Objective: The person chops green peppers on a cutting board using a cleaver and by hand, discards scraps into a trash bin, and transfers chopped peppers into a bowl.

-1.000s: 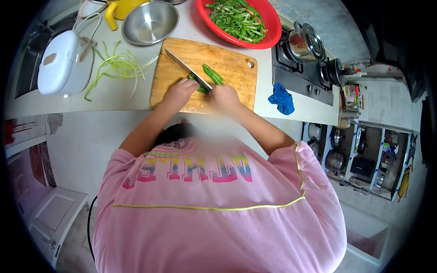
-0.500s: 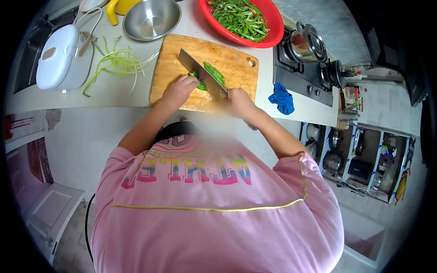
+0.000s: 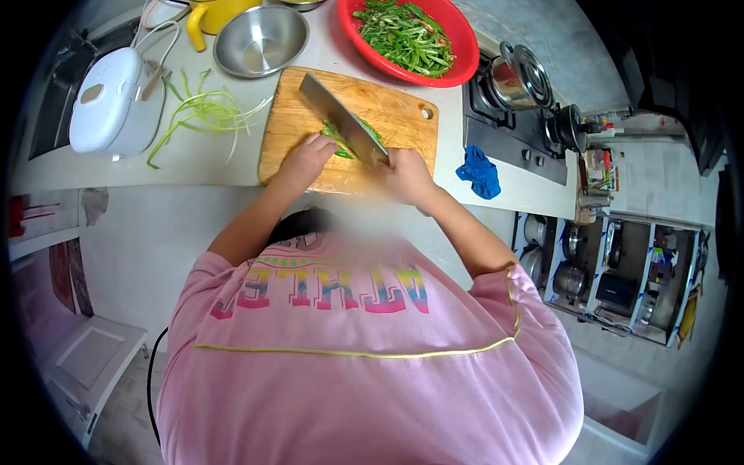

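Observation:
On the wooden cutting board (image 3: 310, 97), my right hand (image 3: 409, 174) is wrapped round the handle of a broad cleaver (image 3: 341, 116). The blade slants up and to the left across the board. My left hand (image 3: 308, 160) has its fingers curled and pressed on a green pepper (image 3: 342, 153), just left of the blade. Cut green pieces (image 3: 370, 128) show on the blade's far right side, partly hidden behind it. The blade covers the spot where its edge meets the pepper.
A red basin (image 3: 467, 58) of cut green strips stands behind the board, beside a steel bowl (image 3: 232, 46). Long green stalks (image 3: 198, 112) and a white appliance (image 3: 105, 101) lie left. Right are a blue cloth (image 3: 479, 172) and a stove (image 3: 519, 143) with pots.
The cleaver has shifted slightly left over the pepper, and less of the cut pieces beyond it shows. My left hand still presses on the pepper. The whole view has shifted a little.

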The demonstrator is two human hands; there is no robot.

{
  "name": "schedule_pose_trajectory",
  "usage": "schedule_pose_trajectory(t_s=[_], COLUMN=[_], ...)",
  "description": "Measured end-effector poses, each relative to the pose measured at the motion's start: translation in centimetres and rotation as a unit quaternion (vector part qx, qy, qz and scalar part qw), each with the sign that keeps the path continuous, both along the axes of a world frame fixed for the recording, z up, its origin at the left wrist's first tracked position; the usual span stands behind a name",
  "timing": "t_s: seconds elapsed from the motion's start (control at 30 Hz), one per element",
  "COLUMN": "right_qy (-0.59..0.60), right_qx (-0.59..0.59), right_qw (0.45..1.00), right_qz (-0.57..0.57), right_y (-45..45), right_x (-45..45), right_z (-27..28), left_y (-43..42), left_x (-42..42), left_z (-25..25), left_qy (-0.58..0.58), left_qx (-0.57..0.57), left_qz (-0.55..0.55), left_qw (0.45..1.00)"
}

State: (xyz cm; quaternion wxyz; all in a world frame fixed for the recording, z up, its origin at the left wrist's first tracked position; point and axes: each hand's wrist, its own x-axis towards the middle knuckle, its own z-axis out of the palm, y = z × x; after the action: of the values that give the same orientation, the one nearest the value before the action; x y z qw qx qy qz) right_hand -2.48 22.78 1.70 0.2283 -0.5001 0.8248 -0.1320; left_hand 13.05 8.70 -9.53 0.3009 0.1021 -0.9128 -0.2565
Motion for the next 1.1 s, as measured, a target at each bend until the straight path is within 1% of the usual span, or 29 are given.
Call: schedule_pose_trajectory(t_s=[0.07,0.17,0.27,0.37,0.47,0.6,0.7,0.77,0.83,0.87,0.97,1.1], right_qy=[-0.005,-0.006,0.011,0.003,0.015,0.044,0.011,-0.033,-0.103,-0.103,-0.044,-0.059], right_qx=[0.028,0.015,0.013,0.059,0.077,0.069,-0.021,-0.068,-0.096,-0.094,-0.081,0.018], right_qw=[0.999,1.000,0.998,0.996,0.993,0.995,0.999,0.997,0.987,0.987,0.996,0.998], right_qz=[0.025,0.025,0.054,0.063,0.089,0.053,0.025,-0.020,-0.081,-0.081,-0.014,0.005], right_y=[0.5,0.7,0.2,-1.1,-2.6,-4.5,-3.0,-1.7,-0.5,-0.1,0.2,-0.2], right_x=[-0.5,-0.5,-0.4,-0.3,-0.6,1.3,0.7,0.2,0.6,0.5,-0.6,-0.5], right_z=[-0.7,-1.3,-1.2,-0.6,-1.6,-2.4,-3.2,-3.8,-2.5,-1.8,-1.3,0.4], left_y=[0.2,0.2,0.1,0.0,-0.2,-0.2,0.1,0.0,-0.1,0.2,0.1,0.2], left_x=[0.0,-0.1,0.0,-0.2,-0.3,-0.5,0.0,0.2,0.5,0.8,0.8,0.6], left_z=[-0.1,-0.4,-0.2,-0.2,-0.2,0.0,-0.2,0.0,0.1,0.0,1.0,0.3], left_qy=[-0.003,0.006,0.002,-0.006,0.007,0.001,-0.008,-0.014,0.003,0.008,0.038,0.011], left_qx=[-0.003,-0.011,-0.023,-0.022,-0.013,-0.004,-0.005,0.006,0.007,0.010,-0.029,-0.030], left_qz=[0.010,0.013,0.011,0.013,-0.002,0.002,0.006,0.023,0.086,0.115,0.112,0.107], left_qw=[1.000,1.000,1.000,1.000,1.000,1.000,1.000,1.000,0.996,0.993,0.993,0.994])
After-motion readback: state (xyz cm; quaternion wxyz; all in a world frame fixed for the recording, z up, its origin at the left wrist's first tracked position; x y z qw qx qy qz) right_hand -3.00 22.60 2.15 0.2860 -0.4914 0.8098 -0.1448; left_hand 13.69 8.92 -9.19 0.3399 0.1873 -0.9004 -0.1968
